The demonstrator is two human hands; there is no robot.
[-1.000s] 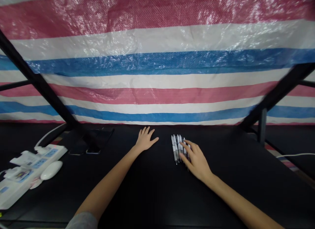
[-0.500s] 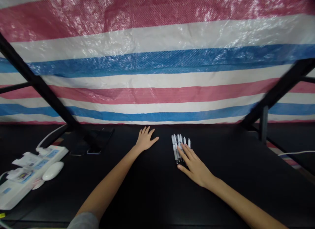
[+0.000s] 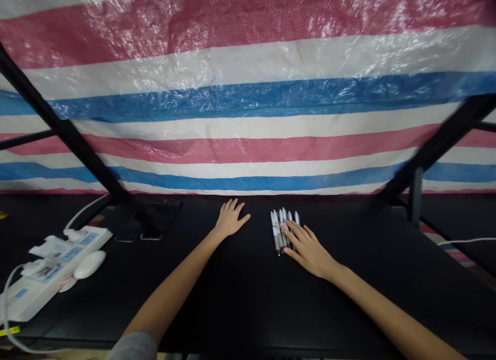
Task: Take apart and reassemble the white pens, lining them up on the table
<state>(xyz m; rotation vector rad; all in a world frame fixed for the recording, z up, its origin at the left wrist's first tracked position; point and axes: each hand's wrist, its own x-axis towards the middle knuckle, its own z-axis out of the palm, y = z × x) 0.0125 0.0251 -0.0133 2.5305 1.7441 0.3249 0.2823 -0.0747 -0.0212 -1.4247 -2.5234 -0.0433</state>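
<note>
Several white-and-grey pens (image 3: 276, 232) lie side by side on the black table (image 3: 232, 298), clips and push buttons toward the far edge. Over the right part of this row is my right hand (image 3: 310, 249), its fingers extended and covering the lower parts of some pens. Whether the fingertips press on the pens or hover just above them, I cannot tell. To the left of the pens my left hand (image 3: 230, 219) lies palm down on the table, fingers spread, holding nothing.
At the left stand a white power strip (image 3: 27, 298) with plugs and a white computer mouse (image 3: 90, 264). Dark phone-like devices (image 3: 151, 231) lie by the left black frame bar (image 3: 85, 153). Another bar (image 3: 426, 143) slants on the right. A striped plastic sheet (image 3: 248, 127) hangs behind.
My right hand has shifted slightly up and to the right over the pens, its thumb closer to the other fingers. My left hand stays in place. The view has tilted a little.
</note>
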